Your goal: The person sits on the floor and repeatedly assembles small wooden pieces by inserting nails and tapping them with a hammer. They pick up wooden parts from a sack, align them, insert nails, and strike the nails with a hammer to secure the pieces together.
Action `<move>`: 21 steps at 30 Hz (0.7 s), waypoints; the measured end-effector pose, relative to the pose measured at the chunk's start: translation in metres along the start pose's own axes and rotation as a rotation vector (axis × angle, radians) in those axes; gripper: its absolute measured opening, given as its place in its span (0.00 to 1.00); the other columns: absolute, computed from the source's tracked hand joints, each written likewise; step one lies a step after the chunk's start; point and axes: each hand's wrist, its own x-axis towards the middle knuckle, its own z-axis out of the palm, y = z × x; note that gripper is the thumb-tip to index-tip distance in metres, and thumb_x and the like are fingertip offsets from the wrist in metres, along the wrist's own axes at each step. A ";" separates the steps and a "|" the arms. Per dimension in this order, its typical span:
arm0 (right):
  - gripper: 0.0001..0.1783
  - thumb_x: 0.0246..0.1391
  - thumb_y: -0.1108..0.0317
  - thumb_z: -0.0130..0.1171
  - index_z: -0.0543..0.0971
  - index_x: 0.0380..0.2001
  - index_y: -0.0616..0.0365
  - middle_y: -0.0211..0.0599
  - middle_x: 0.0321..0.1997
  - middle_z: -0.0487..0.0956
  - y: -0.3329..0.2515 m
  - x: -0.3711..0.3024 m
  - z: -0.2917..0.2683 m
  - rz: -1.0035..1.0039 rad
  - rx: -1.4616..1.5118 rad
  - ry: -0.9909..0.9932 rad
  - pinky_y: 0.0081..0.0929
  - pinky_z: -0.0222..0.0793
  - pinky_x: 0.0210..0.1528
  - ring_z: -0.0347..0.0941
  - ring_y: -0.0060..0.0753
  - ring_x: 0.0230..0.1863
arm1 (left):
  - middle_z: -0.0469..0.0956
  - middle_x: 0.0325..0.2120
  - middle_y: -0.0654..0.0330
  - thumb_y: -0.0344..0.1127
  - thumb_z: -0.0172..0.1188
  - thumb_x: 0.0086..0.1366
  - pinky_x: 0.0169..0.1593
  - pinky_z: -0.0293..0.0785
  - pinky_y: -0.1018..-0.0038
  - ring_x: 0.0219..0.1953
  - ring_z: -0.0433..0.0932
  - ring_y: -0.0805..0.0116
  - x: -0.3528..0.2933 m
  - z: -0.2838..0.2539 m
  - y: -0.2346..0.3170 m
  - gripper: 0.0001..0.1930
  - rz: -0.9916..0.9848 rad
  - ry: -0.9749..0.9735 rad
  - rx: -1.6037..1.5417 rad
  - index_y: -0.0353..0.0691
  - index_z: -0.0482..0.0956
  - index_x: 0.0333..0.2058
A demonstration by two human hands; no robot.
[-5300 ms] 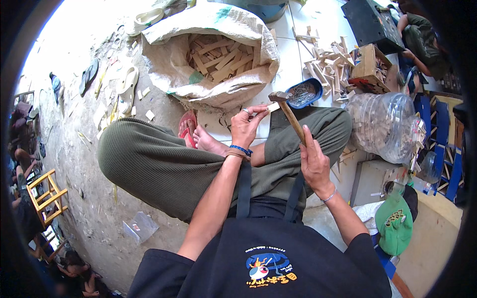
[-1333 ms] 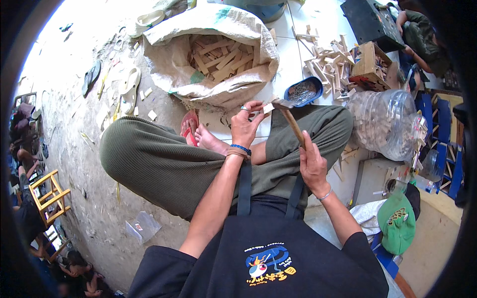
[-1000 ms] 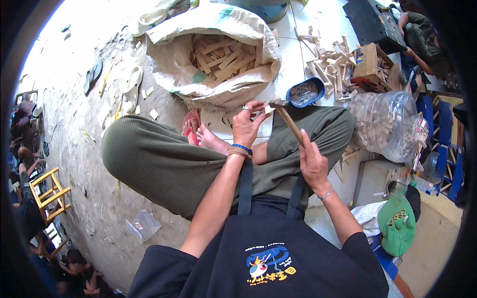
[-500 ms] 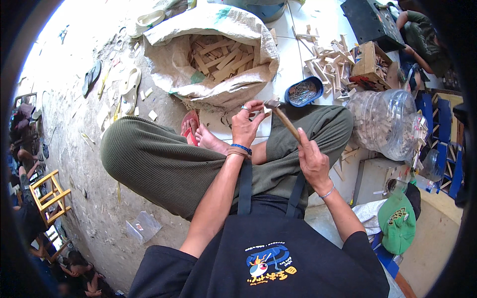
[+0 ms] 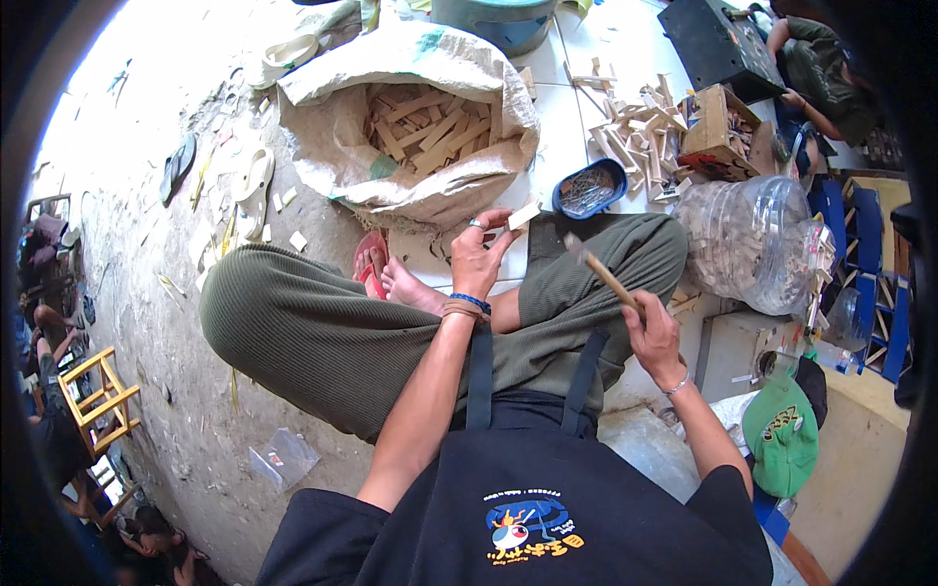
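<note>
A small pale wood piece point(image 5: 524, 215) is pinched between the thumb and fingers of my left hand point(image 5: 478, 256), above the gap between my crossed legs. My right hand point(image 5: 653, 334) is closed round the wooden handle of a hammer point(image 5: 611, 276). The hammer's head points up and left over my right thigh, apart from the wood piece. Just beyond my right knee stands a blue oval tray point(image 5: 618, 170) of nails. A large woven sack point(image 5: 322, 137) full of wood strips lies open in front of my left hand.
Wood pieces point(image 5: 640, 137) lie heaped on the white tiles beside a wooden box point(image 5: 718, 127). A big clear plastic jar point(image 5: 757, 234) of wood bits is at my right knee. A green cap point(image 5: 782, 435) lies at the right. Another person's hand point(image 5: 801, 101) is at the far right.
The hammer has moved away from my left hand, right and down, with my right hand. The wood piece in my left hand now shows more fully.
</note>
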 end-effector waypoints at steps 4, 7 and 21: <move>0.17 0.62 0.57 0.68 0.75 0.42 0.56 0.43 0.34 0.78 0.025 -0.044 -0.021 -0.008 -0.082 -0.191 0.43 0.72 0.34 0.78 0.54 0.33 | 0.88 0.43 0.54 0.29 0.72 0.63 0.50 0.83 0.71 0.45 0.87 0.67 0.003 -0.001 0.007 0.18 -0.059 0.077 -0.071 0.38 0.83 0.52; 0.20 0.60 0.53 0.69 0.74 0.41 0.57 0.43 0.34 0.77 0.033 -0.068 -0.026 -0.051 -0.110 -0.307 0.44 0.72 0.36 0.77 0.53 0.34 | 0.88 0.42 0.55 0.32 0.73 0.64 0.50 0.83 0.72 0.45 0.87 0.69 0.006 0.000 0.014 0.19 -0.054 0.070 -0.208 0.37 0.82 0.53; 0.17 0.74 0.54 0.55 0.77 0.50 0.59 0.35 0.40 0.79 -0.051 0.048 -0.008 0.415 0.705 -0.118 0.31 0.72 0.37 0.76 0.27 0.39 | 0.86 0.45 0.56 0.28 0.75 0.61 0.50 0.79 0.71 0.46 0.85 0.66 -0.008 -0.010 0.119 0.18 0.291 -0.142 -0.033 0.39 0.87 0.50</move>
